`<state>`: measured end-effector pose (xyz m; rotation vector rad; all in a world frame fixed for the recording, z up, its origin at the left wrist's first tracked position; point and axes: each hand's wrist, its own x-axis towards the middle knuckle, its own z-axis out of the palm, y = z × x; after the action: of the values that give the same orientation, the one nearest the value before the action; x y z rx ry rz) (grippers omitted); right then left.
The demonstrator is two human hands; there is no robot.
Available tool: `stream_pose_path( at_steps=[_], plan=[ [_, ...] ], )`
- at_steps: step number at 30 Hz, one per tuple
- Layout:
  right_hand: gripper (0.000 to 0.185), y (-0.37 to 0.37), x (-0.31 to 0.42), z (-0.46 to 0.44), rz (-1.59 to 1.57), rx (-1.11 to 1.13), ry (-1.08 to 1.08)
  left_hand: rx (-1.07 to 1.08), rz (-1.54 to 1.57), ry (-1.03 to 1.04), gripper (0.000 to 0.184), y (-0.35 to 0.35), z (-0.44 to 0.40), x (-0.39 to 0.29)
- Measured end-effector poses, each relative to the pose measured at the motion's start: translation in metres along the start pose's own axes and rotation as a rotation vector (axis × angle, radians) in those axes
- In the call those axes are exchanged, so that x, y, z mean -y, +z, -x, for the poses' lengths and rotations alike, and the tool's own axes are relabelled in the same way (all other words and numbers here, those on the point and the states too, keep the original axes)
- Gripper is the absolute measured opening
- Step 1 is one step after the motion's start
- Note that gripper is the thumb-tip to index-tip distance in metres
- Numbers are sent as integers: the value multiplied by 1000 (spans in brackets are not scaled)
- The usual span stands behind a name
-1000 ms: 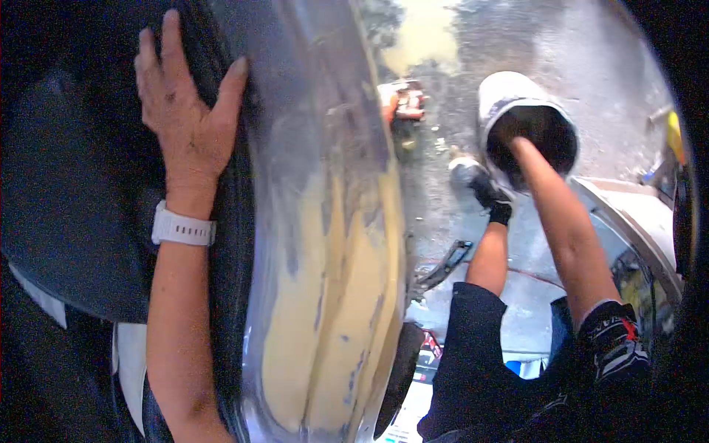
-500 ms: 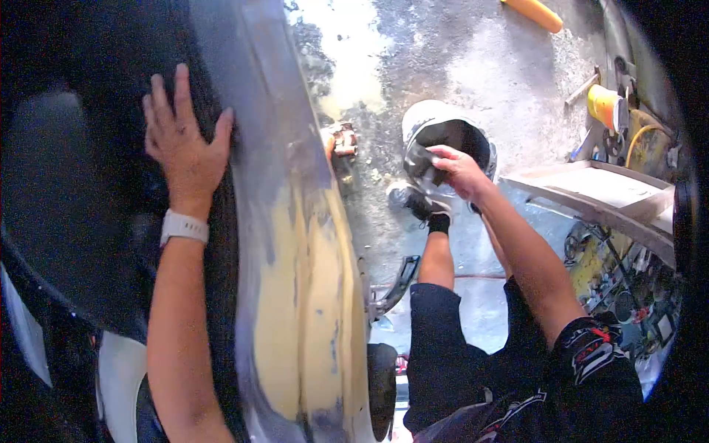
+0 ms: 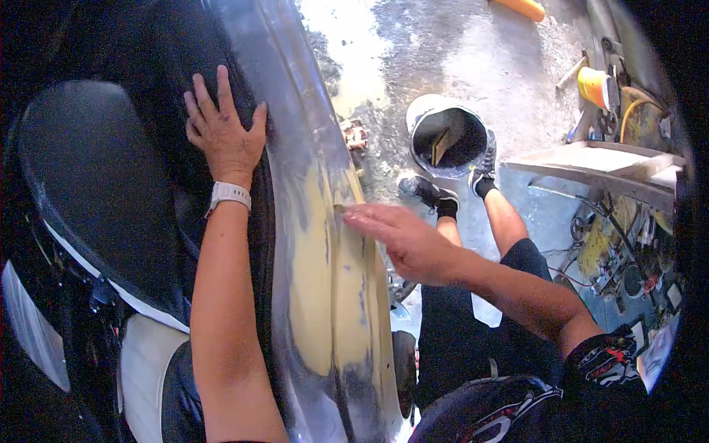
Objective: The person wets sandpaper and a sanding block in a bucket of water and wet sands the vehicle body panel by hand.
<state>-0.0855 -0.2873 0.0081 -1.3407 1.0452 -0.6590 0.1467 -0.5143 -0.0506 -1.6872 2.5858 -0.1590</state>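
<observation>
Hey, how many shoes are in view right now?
2. The left shoe is below the bucket in the picture, toward its left; the right shoe is beside its right edge. Others may be hidden in the dark areas or clutter.

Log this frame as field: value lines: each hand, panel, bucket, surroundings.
left_hand: open, fingers spread on dark trim beside panel
right_hand: on panel, fingertips at crease; grip unclear
panel: long, grey, with tan patches
bucket: white, on floor, flat piece inside
left_wrist: pale watch
right_edge: yellow-orange container
far_left: dark seat
</observation>
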Motion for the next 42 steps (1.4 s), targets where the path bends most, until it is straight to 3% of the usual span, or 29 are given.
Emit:
stream_pose_path(
  at_steps=[4,7,11,13,19,22,28,35,42],
  plan=[
    [77,28,10,3,148,36,-7,-9,-3,11,91,0,1,0],
    [67,20,32,9,175,134,93,-6,-17,9,91,2,1,2],
    [50,45,100,48,405,75,-54,-1,-23,1,90,3,1,2],
    [48,42,125,56,404,44,-22,23,-22,-16,90,-1,0,0],
    [47,47,76,25,549,-16,93,14,-17,-13,89,-1,1,0],
    [47,46,88,26,492,20,162,7,-25,-13,90,-2,2,3],
    [47,58,182,83,447,49,86,-36,-19,6,91,4,3,3],
    [46,52,92,21,523,-27,130,-42,7,4,91,3,2,5],
    [52,55,176,92,452,140,28,-23,-6,-5,90,2,2,4]
  ],
)
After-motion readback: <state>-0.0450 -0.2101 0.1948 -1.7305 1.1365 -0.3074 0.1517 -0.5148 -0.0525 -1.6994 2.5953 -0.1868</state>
